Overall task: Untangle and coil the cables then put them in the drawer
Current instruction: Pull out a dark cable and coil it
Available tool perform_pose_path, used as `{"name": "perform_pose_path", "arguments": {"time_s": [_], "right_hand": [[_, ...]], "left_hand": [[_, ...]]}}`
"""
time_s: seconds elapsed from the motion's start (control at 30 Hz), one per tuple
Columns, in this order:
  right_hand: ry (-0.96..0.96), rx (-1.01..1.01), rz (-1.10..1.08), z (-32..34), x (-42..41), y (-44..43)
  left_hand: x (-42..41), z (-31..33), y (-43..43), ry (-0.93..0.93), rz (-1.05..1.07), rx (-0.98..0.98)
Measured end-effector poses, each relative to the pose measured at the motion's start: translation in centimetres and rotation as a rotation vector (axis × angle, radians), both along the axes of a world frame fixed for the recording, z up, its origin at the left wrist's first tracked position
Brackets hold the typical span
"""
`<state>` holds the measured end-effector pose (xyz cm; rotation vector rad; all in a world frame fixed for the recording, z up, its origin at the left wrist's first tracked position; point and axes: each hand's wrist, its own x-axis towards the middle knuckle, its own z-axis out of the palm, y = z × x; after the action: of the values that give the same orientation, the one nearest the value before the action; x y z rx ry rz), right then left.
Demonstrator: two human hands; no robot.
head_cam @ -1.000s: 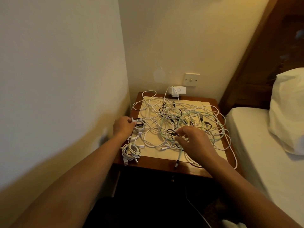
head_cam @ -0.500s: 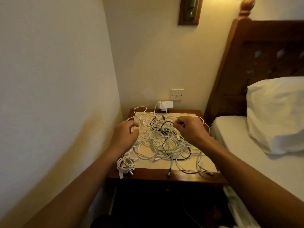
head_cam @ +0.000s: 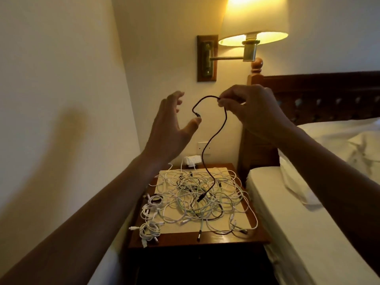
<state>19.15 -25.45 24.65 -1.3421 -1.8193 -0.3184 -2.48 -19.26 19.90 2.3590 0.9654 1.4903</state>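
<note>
Half a second ago both hands worked low in the tangle; now the right hand [head_cam: 249, 112] pinches a black cable [head_cam: 213, 140] lifted high above the counter [head_cam: 205, 240], its lower end trailing in the white cable pile [head_cam: 205, 198], while the left hand [head_cam: 170, 128], fingers spread, reaches for its free plug, so one cable is nearly freed for coiling.

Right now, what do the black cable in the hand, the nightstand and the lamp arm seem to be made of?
Black cable: looks like matte rubber or plastic sheathing; it bends in soft curves and shows no shine. Nightstand: apparently dark varnished wood; its front edge is glossy and reflects light. Lamp arm: probably polished brass, judging by its yellow metallic gleam. The right hand pinches the cable; the left hand is open.
</note>
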Motion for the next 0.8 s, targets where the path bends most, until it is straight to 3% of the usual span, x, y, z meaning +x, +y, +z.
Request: {"name": "perform_pose_path", "arguments": {"time_s": [0.13,0.3,0.37,0.5,0.6,0.67,0.73,0.8], "right_hand": [[-0.022,0.037,0.057,2.4,-0.7,-4.2],[0.151,-0.290,0.100,-1.3,-1.2,-6.8],[0.188,-0.420,0.128,-4.8,-0.5,-7.1],[0.267,-0.521,0.101,-12.1,2.9,-8.4],[0.197,-0.544,-0.068,-16.9,6.3,-9.7],[0.144,-0.547,-0.195,-19.5,8.3,-10.3],[0.131,-0.564,-0.298,-21.6,9.6,-10.6],[0.150,-0.570,-0.372,-23.1,10.2,-10.5]], "left_hand": [[0.6,3.9,-3.2,0.092,-0.074,0.060],[-0.2,2.4,-6.1,-0.059,-0.387,-0.340],[-1.0,0.3,-6.2,-0.055,-0.320,-0.311],[-4.7,-3.4,-5.0,0.040,0.047,-0.115],[-8.4,-6.4,-3.9,0.268,0.226,-0.126],[-10.0,-8.3,-3.5,0.527,0.239,-0.246],[-10.8,-9.2,-4.3,0.728,0.058,-0.488],[-10.7,-9.3,-6.4,0.672,-0.291,-0.883]]}}
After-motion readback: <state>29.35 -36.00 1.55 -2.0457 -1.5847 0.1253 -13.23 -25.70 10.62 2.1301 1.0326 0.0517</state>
